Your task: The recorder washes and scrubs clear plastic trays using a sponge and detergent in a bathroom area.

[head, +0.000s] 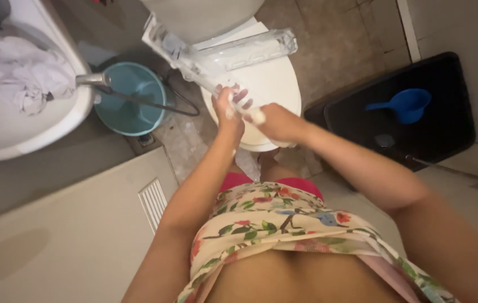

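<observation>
A person stands over a closed white toilet (272,84), both hands wrapped around the handle end of a clear plastic sleeve (216,53) holding a long white tool. The left hand (229,109) clasps it partly, fingers splayed; the right hand (272,122) is closed around the base. The sleeve (blurred, tilted up-left) looks liable to slip from that loose left grasp and strike the lid or the teal bucket (129,98).
</observation>
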